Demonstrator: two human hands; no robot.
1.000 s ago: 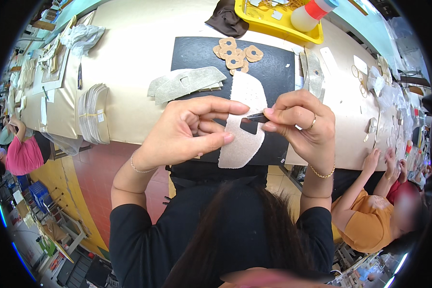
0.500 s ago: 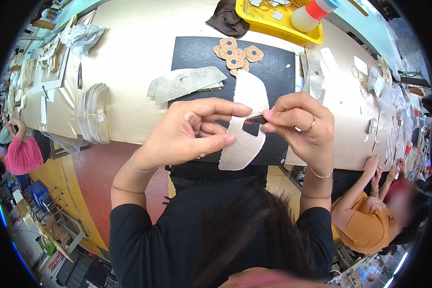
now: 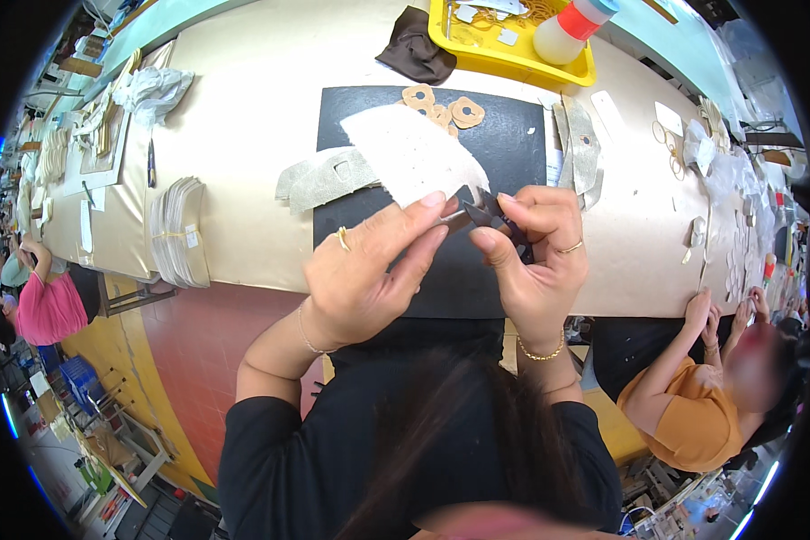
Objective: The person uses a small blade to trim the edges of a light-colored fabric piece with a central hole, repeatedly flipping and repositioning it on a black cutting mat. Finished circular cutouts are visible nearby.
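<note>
My left hand pinches a curved off-white piece of sheet material by its near end, thumb against fingers. The piece is tilted up, its pale, fibrous face showing. Between thumb and fingers of my right hand is a small pair of dark snips. Their pointed blades sit apart at the edge of the piece, beside my left fingertips; what lies between the blades is too small to tell. A black mat lies beneath. On it are grey-green cut pieces and several tan rounded pieces with holes, partly covered.
A yellow tray at the back holds a white bottle with a red band. A dark brown cloth lies beside it. Bundled strips stand at left, more grey-green pieces at right. A co-worker in orange sits at right.
The off-white piece has turned and tilted leftward, my left hand now gripping its near end. My right hand has moved slightly down and left, and the snips show more plainly.
</note>
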